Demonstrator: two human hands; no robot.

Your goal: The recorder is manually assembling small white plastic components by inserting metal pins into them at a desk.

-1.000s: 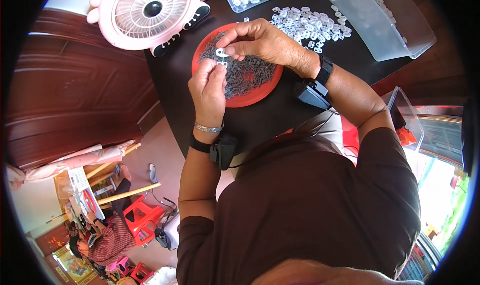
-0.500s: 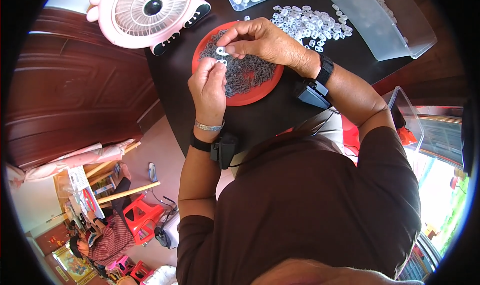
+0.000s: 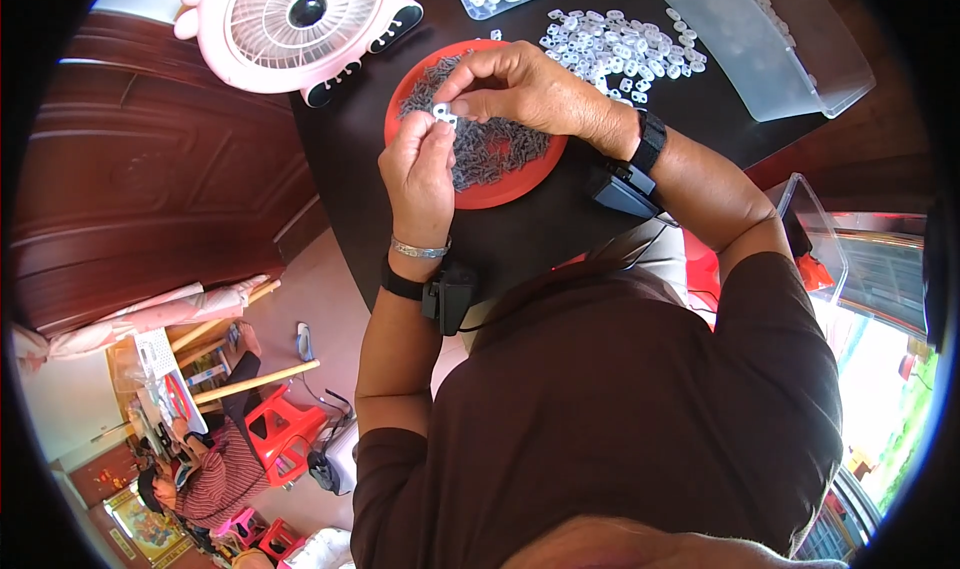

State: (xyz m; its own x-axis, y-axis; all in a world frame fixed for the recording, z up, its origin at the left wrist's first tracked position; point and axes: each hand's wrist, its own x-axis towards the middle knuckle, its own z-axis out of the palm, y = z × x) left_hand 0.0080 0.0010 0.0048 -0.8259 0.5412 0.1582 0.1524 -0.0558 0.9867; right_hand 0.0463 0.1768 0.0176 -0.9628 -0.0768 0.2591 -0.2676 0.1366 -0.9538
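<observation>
While the left hand pinches narrowly at the left rim of the red basin and the right hand likewise above its far side, the small white pieces in these 2 pinches meet over its left half, long axis unclear.

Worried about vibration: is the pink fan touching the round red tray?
Apart: the head view shows bare dark tabletop between the pink fan and the round red tray.

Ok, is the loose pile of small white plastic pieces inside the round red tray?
No, the pile lies on the black tabletop, outside the tray.
</observation>
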